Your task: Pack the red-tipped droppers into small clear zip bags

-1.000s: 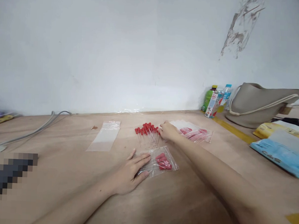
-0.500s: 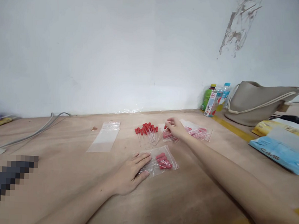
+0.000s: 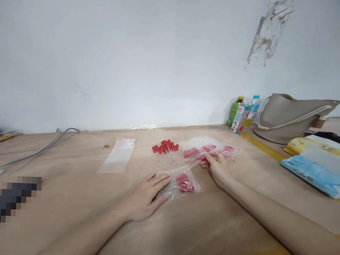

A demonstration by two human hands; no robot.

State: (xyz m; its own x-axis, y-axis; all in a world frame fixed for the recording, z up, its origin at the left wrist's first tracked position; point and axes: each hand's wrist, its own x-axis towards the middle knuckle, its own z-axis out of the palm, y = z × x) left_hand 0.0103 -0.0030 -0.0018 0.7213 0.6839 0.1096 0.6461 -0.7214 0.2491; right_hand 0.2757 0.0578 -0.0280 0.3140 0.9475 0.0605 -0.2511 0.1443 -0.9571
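Note:
My left hand (image 3: 148, 196) lies flat with fingers stretched over the left end of a clear zip bag (image 3: 173, 180). Several red rubber bulbs (image 3: 184, 182) show through the bag's right part. My right hand (image 3: 217, 167) pinches a dropper (image 3: 197, 163) by its red bulb, the thin clear tube pointing left above the bag's top edge. Behind the bag lies a pile of loose droppers (image 3: 166, 148) with red bulbs and clear tubes. Just beyond my right hand are filled clear bags (image 3: 198, 150) with red-bulbed droppers in them.
A flat plastic bag stack (image 3: 119, 155) lies left of the loose droppers. Bottles (image 3: 238, 117) and a grey-beige bag (image 3: 288, 117) stand at the back right, near a blue and yellow tissue pack (image 3: 314, 173). Grey cables (image 3: 49, 144) run along the left.
My right hand has moved right and toward me, carrying the dropper away from the loose pile's right side. My left hand stays on the bag.

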